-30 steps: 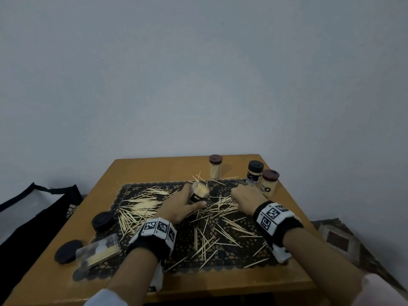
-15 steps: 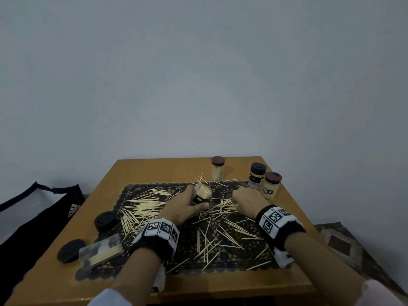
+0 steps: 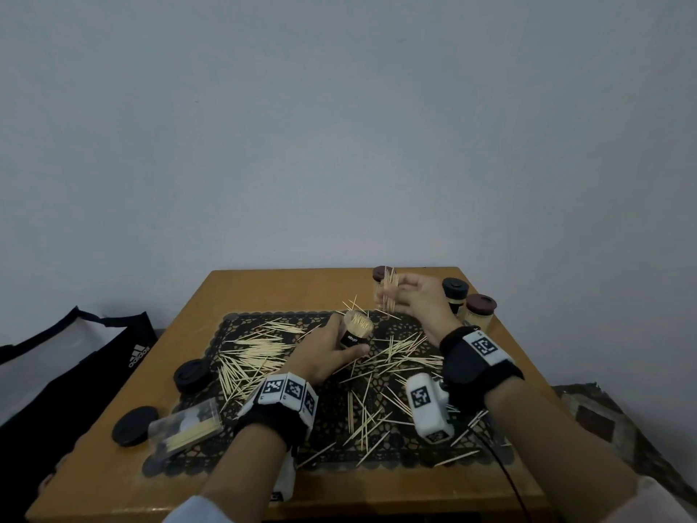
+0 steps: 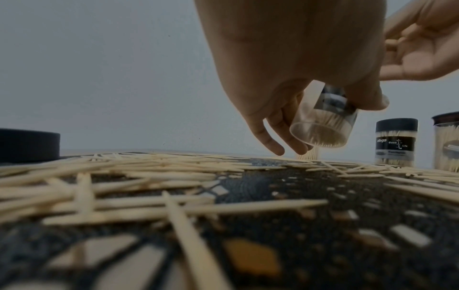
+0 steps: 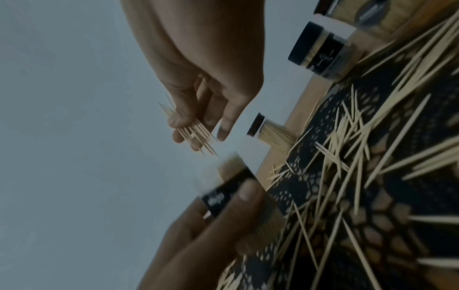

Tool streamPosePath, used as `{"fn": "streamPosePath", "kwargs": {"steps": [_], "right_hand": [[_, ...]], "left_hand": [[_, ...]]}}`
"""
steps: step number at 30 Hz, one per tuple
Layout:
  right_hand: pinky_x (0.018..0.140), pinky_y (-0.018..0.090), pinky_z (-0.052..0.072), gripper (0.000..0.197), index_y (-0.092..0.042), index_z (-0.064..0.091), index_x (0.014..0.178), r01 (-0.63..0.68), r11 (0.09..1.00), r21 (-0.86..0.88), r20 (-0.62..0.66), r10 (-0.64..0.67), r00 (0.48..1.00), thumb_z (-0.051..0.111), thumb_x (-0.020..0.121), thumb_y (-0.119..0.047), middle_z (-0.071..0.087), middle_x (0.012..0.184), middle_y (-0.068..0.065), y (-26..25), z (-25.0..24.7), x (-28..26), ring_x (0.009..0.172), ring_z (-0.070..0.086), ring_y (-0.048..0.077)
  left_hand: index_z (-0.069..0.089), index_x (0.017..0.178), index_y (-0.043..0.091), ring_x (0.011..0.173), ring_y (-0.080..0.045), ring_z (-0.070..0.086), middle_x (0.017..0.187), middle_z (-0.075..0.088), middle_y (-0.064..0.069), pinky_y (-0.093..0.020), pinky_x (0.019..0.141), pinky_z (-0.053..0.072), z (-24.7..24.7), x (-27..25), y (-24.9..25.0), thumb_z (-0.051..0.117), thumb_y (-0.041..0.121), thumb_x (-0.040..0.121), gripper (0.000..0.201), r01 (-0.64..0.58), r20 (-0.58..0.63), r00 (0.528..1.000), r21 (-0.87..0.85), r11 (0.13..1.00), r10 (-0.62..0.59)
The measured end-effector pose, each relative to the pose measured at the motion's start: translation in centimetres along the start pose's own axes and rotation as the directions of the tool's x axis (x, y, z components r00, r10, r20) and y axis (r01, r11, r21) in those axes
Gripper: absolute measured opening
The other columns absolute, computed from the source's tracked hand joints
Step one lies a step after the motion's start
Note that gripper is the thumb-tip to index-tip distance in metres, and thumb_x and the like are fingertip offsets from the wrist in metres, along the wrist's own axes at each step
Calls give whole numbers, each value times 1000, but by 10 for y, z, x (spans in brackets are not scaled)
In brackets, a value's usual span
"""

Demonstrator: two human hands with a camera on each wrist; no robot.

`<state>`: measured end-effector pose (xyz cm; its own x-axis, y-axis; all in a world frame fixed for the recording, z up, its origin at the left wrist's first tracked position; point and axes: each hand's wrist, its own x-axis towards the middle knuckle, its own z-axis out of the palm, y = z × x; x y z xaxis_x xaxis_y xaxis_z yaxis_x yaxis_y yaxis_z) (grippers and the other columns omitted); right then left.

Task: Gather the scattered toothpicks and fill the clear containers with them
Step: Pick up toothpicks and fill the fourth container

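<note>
My left hand [image 3: 328, 351] grips a clear container [image 3: 356, 329] with a black label, tilted and open-mouthed, packed with toothpicks. In the left wrist view the container [image 4: 323, 125] hangs just above the mat. My right hand [image 3: 409, 300] is raised behind and to the right of it, pinching a bundle of toothpicks [image 3: 388, 294]. In the right wrist view the bundle [image 5: 196, 135] points down toward the blurred container [image 5: 228, 186]. Many loose toothpicks [image 3: 256, 356] lie scattered over the black lace mat [image 3: 332, 420].
Three capped, filled containers stand at the back right: a brown-lidded one [image 3: 378, 275], a black-lidded one [image 3: 454, 294] and another brown-lidded one [image 3: 479, 311]. Two black lids [image 3: 192, 375] [image 3: 135, 425] and a clear box [image 3: 186, 428] lie at the left. A black bag [image 3: 75, 371] sits beside the wooden table [image 3: 264, 288].
My right hand has lifted off the mat with a bundle of toothpicks and moved up and away. The left hand still holds the tilted container in about the same place.
</note>
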<state>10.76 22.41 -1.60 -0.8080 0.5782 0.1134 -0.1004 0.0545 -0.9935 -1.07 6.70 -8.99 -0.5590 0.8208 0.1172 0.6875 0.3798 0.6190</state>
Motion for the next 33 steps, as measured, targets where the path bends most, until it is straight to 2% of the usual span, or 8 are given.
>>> {"fn": "streamPosePath", "kwargs": {"steps": [3,9,17,20,26,30,31,33], "right_hand": [[79,32,58,17,0,62,107,33,978,208,6,-35,999,58,90,-2,72,94,11,-2,15,-4,86,71,21],[88,27,51,19,-4,66,106,-22,980,196,26,17,1000,64,87,-5,74,99,8,18,41,-7,94,69,12],[90,32,52,22,-7,67,105,-45,940,339,75,21,997,60,87,3,70,111,12,25,42,-12,104,65,19],[92,29,51,15,-5,68,103,-28,948,317,62,9,998,58,91,-4,70,111,12,24,41,-12,108,65,21],[106,37,43,21,-9,70,106,14,986,168,26,-19,999,52,97,-14,71,111,5,28,39,-12,109,64,14],[105,22,37,32,-11,58,129,15,997,-75,165,-3,986,45,101,-18,57,135,0,25,38,-18,124,50,8],[106,22,35,35,-13,53,135,0,990,-143,207,30,978,45,101,-17,51,141,0,25,38,-19,129,45,10],[114,36,31,40,-22,47,140,-42,985,-166,243,83,966,46,101,-20,41,148,0,25,32,-19,136,38,17]], "left_hand": [[42,123,17,84,-12,62,106,65,0,-34,80,51,0,0,0,60,63,83,64,-16,-6,1000,-22,1000,15],[44,124,19,63,-3,48,78,56,10,-24,57,35,-2,-1,7,62,58,85,57,-58,-69,996,-56,997,54],[45,119,18,62,-5,47,76,54,8,-23,56,32,-3,-3,10,62,56,86,54,-60,-84,995,-46,997,56],[44,124,18,64,-6,48,79,56,7,-23,57,33,-2,-3,11,60,58,85,59,-62,-74,995,-32,998,59],[44,123,18,63,-5,47,78,56,6,-21,56,31,-2,-5,16,60,56,87,55,-69,-64,996,-29,997,67],[44,122,15,62,-8,47,81,59,1,-22,56,32,-3,-5,15,59,56,88,55,-74,-65,995,-39,996,72],[44,123,16,60,-7,46,78,56,2,-22,55,31,-3,-5,14,59,55,88,55,-74,-62,995,-30,997,72],[43,127,18,60,-6,46,78,56,6,-23,55,31,-3,-5,13,60,56,88,57,-70,-65,996,-26,997,68]]}}
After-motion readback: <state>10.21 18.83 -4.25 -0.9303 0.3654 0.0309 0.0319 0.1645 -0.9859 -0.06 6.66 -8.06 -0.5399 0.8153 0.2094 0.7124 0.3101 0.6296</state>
